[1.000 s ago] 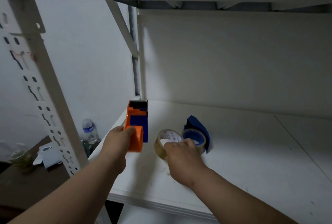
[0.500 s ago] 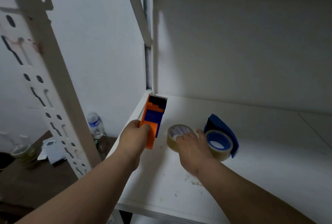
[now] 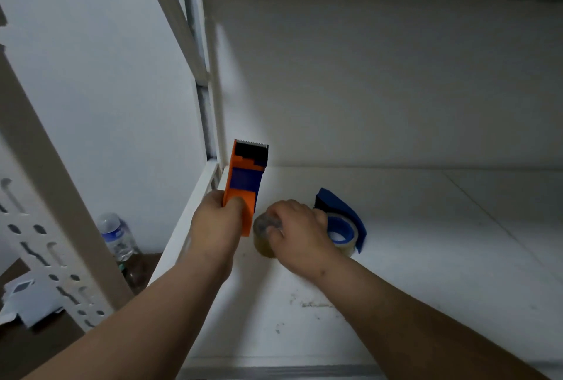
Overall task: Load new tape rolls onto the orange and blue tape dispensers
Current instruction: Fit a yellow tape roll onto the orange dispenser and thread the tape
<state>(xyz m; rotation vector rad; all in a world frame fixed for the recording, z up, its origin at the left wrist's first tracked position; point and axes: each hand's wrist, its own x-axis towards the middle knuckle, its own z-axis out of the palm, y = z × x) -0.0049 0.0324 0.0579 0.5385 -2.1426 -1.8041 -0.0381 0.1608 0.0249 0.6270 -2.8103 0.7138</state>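
My left hand [image 3: 217, 227] grips the orange tape dispenser [image 3: 243, 184] by its lower end and holds it upright above the left part of the white shelf [image 3: 426, 257], its black toothed cutter at the top. My right hand [image 3: 297, 233] is closed on a clear brownish tape roll [image 3: 262, 238] standing just right of the dispenser. Behind that hand lies the blue tape dispenser [image 3: 338, 209] with another tape roll [image 3: 342, 234] on its blue hub, resting on the shelf.
A perforated white shelf upright [image 3: 45, 196] stands at the left, a diagonal brace [image 3: 179, 23] and rear post behind it. Below the shelf, a plastic water bottle [image 3: 117, 236] and white papers [image 3: 27, 300] lie on a brown surface. The upper shelf's underside runs overhead.
My right hand has closed over the loose tape roll and tipped it onto its edge. The orange dispenser is held more upright. The view has shifted closer to the shelf.
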